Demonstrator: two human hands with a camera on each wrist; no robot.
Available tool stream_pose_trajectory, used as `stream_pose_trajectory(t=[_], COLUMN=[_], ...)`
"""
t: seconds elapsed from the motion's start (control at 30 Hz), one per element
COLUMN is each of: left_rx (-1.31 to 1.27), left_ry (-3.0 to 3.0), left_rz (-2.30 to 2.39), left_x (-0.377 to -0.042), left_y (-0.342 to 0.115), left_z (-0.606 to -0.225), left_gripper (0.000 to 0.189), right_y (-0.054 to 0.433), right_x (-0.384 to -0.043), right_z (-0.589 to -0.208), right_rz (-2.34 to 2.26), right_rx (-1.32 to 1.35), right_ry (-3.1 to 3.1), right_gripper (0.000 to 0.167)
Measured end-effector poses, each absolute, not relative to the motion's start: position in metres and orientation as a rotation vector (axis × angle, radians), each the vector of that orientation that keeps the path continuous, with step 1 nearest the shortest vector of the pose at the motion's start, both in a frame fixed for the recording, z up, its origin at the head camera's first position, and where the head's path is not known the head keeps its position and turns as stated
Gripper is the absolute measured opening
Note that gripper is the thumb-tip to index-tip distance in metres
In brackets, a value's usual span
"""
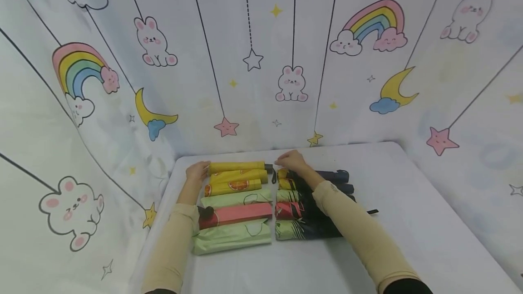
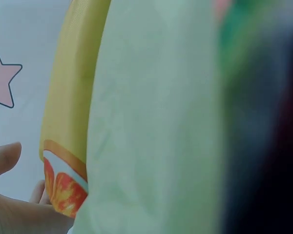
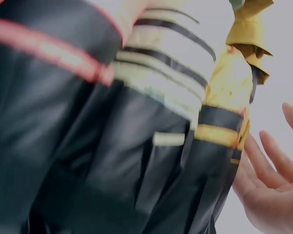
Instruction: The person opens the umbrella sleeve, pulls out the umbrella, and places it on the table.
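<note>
Two columns of folded umbrellas lie on the white table. My left hand [image 1: 198, 171] is at the left end of the farthest yellow umbrella [image 1: 237, 166], with its fingertips right at that end. In the left wrist view, its thumb [image 2: 5, 158] stands apart from the fingers. Over the far end of the right column is my right hand [image 1: 293, 161], just right of that umbrella's black handle [image 1: 268, 167]. The right wrist view shows its fingers [image 3: 271, 161] loosely extended beside a black umbrella with a yellow band [image 3: 217, 134], and nothing in its grasp.
Nearer in the left column lie orange-print yellow umbrellas [image 1: 238, 186], light green ones [image 1: 233, 238] and a red one [image 1: 245, 214]. The right column has dark umbrellas with coloured ends [image 1: 290, 230], partly hidden by my right sleeve [image 1: 359, 230]. A printed cloth wall [image 1: 261, 108] stands behind the table.
</note>
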State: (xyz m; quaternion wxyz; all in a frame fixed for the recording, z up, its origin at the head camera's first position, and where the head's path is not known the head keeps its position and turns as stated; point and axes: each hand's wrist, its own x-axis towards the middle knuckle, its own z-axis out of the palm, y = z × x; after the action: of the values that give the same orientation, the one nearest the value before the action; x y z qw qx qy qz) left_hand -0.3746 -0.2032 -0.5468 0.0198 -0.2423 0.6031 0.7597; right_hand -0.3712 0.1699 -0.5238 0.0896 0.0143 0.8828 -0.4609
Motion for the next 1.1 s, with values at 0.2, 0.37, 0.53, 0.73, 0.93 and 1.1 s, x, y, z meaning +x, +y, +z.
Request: stream_pose_trajectory(t=[0.2,0.37,0.53,0.73,0.93,1.1], left_rx=[-0.758,-0.717,-0.717,-0.82,-0.877,-0.89], left_ry=[1.878,1.962,2.021,1.955,1.932,1.945], left_rz=[2.365,2.323,2.266,2.303,2.343,2.359], left_x=[-0.376,-0.376,-0.372,-0.378,-0.378,-0.373], left_y=[-0.203,-0.203,-0.2,-0.199,-0.196,-0.193], left_z=[-0.552,-0.55,-0.549,-0.554,-0.555,-0.554], left_gripper=[0.068,0.067,0.064,0.06,0.056,0.055], right_y=[0.157,0.149,0.141,0.134,0.132,0.13], right_x=[-0.375,-0.376,-0.373,-0.374,-0.372,-0.376], right_z=[-0.53,-0.532,-0.533,-0.533,-0.534,-0.543], right_rz=[-1.244,-1.025,-0.925,-0.884,-0.952,-0.92], right_rx=[-0.037,-0.121,-0.201,-0.236,-0.213,-0.164], right_ry=[2.669,2.734,2.731,2.725,2.758,2.819], right_gripper=[0.041,0.044,0.045,0.041,0.037,0.036])
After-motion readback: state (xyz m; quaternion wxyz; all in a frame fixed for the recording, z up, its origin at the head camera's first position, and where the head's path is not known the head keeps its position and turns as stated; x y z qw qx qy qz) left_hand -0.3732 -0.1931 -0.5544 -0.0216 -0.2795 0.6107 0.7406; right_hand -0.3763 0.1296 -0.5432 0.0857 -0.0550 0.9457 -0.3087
